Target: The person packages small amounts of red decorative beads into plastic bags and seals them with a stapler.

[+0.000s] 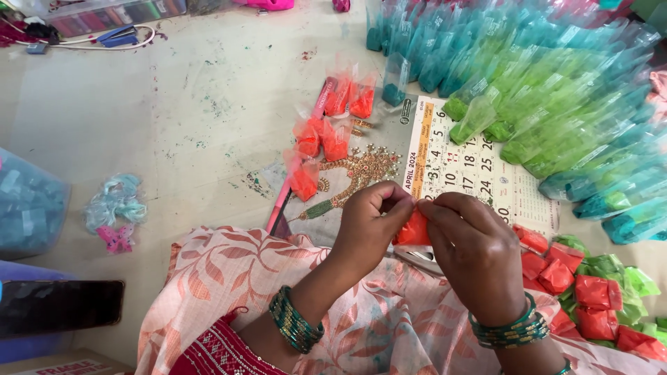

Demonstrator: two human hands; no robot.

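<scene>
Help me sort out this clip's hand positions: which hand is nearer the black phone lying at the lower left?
Left. The left hand pinches the orange packet on the side toward the black phone; the right hand is farther away, beyond the packet.

Both hands [424, 229] pinch an orange packet [414, 229].

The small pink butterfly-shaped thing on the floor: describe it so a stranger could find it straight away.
Start at the translucent blue tub on the far left edge of the head view. Just to its right lies a loose tangle of pale blue thread, and the pink butterfly clip sits against that tangle's lower edge. It is the only pink, winged shape there, far from the orange packets.
</scene>
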